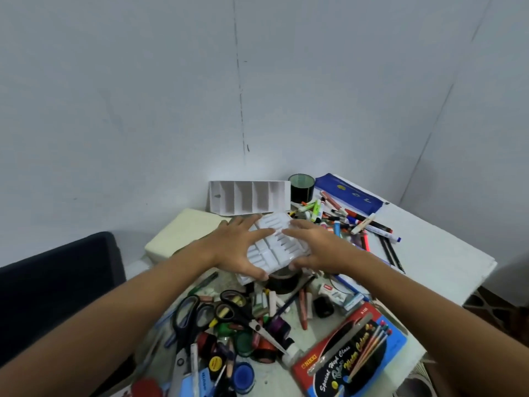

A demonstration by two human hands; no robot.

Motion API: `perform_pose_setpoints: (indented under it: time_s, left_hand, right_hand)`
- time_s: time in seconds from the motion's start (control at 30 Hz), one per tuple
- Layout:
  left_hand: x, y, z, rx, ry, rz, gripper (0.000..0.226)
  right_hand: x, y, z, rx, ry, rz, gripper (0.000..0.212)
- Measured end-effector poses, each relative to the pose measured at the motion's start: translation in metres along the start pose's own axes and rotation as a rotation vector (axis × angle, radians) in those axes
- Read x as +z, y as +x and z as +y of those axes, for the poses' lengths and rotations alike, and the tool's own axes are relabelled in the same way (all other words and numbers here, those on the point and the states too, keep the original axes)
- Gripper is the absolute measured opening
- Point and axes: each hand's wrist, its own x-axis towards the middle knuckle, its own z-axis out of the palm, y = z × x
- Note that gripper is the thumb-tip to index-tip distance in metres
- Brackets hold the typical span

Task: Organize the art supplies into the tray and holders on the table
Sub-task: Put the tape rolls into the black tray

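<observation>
Both hands on the white moulded tray (272, 245); left hand (237, 247) holds its left side, fingers spread over the top, thumb curled under the near edge; right hand (312, 247) holds its right side the same way, fingers flat across the ribs, thumb at the near corner; grip on each side is wide and closed on the tray. Tray is tilted, raised above the clutter at the middle of the worktop (435, 253).

Behind the tray, a white cardboard divider (249, 196) stands upright against the wall, four slots facing the camera; a dark tape roll (301, 188) just beside its right end; a blue pencil pouch (349, 196) further right. A loose heap of markers (352, 222) lies right of the tray, near the right hand.

Near side crowded: black-handled scissors (237, 310), paint pots (243, 373), crayons (303, 308), a red and blue watercolour box (349, 356) reaching the near right edge. Open room: bare worktop at the far right corner, beyond the markers; a cream block (177, 236) fills the left edge.
</observation>
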Motion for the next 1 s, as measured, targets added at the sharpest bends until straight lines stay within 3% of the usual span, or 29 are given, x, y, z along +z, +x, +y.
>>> perform_pose_setpoints:
  time_s: [0.33,0.6,0.7,0.87,1.0]
  left_hand:
    - [-0.005,-0.111,-0.105,-0.284,0.052,-0.076,0.106]
    - [-0.004,-0.094,-0.129,-0.354,0.004,-0.114,0.106]
    - [-0.009,-0.087,-0.124,-0.273,0.006,-0.031,0.107]
    - [-0.017,-0.052,-0.069,0.025,0.036,0.211,0.085]
    - [-0.014,-0.008,-0.007,0.153,0.036,0.188,0.08]
  right_hand:
    - [0.041,0.095,-0.116,-0.237,-0.025,-0.02,0.068]
    - [0.049,0.12,-0.127,-0.213,-0.093,0.015,0.053]
    - [0.039,0.107,-0.115,-0.228,-0.073,0.051,0.058]
    - [0.005,0.073,-0.066,-0.162,-0.112,0.13,0.054]
    - [-0.017,0.044,0.001,-0.044,-0.129,0.169,0.05]
